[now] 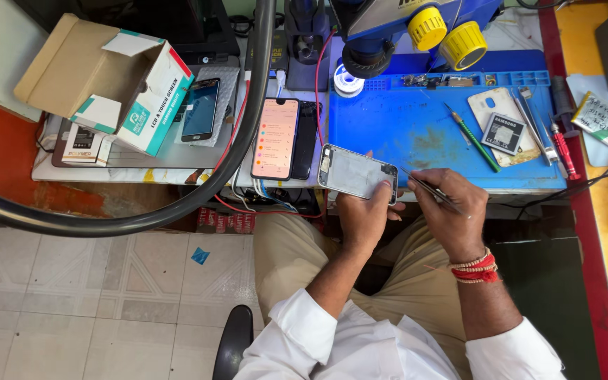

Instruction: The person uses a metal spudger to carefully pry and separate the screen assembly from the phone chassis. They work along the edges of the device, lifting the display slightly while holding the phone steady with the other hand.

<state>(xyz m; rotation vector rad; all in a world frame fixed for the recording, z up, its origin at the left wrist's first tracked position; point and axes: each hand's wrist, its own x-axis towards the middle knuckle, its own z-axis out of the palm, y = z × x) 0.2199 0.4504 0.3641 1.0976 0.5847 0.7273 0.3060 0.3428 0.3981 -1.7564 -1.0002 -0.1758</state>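
Cardboard comes first at our far left: an opened box [110,81] with teal trim sits on the bench, a dark phone [200,109] lying just beside it on a padded sleeve. A thick black hose [230,151] curves down across this part of the bench and partly hides what lies under it. Next we see a phone with a lit orange screen [275,138] lying flat near the bench edge, close to what we hold. Our left hand [362,211] grips an opened phone frame [357,173] from below, fingers curled around its lower edge and thumb along its side, so it hangs tilted in front of the bench edge, above our lap. Our right hand [448,211] pinches a pair of tweezers [429,186] between thumb and closed fingers, the tips at the frame's right corner; whether they touch it we cannot tell. Behind lies a blue work mat [402,119] under a microscope with yellow knobs [445,32], and on the mat a green-handled tool [474,138], a battery [503,133] on a white back cover, and a red screwdriver [564,149] farther right.
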